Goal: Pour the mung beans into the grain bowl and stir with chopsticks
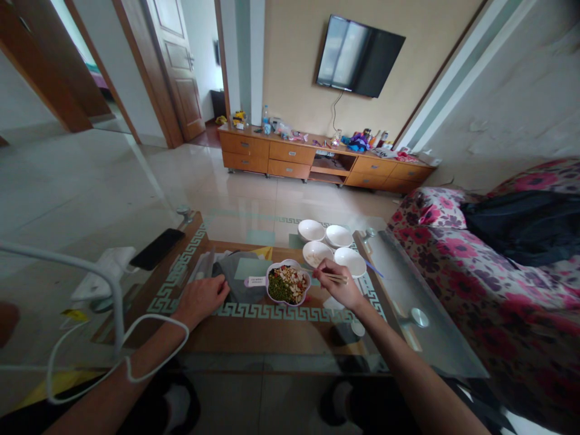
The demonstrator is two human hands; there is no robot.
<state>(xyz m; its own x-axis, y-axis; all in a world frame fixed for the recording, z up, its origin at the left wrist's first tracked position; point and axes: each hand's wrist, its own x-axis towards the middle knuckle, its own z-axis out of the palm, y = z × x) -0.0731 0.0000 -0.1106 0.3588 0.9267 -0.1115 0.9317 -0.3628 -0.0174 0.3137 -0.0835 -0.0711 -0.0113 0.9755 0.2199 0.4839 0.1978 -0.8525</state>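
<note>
My right hand (338, 285) is closed around a pair of chopsticks (336, 278). Their tips reach left over the flower-shaped bowl (290, 304) with a pale purple rim and a labelled handle. Inside it lie green beans (281, 291), pale nuts or seeds and some reddish pieces. Just beyond my right hand stand several white bowls (339, 236). The nearer left white bowl (316, 249) holds a few pale pieces. My left hand (199, 297) rests on the glass table, fingers curled, beside a grey cloth (235, 272); nothing shows in it.
The glass table (244, 344) has a patterned border. A black phone (158, 249) and a white power strip (102, 275) lie at the left. A white cable (156, 318) loops over my left forearm. A flowered sofa (453, 241) stands at the right, a low cabinet (290, 160) beyond.
</note>
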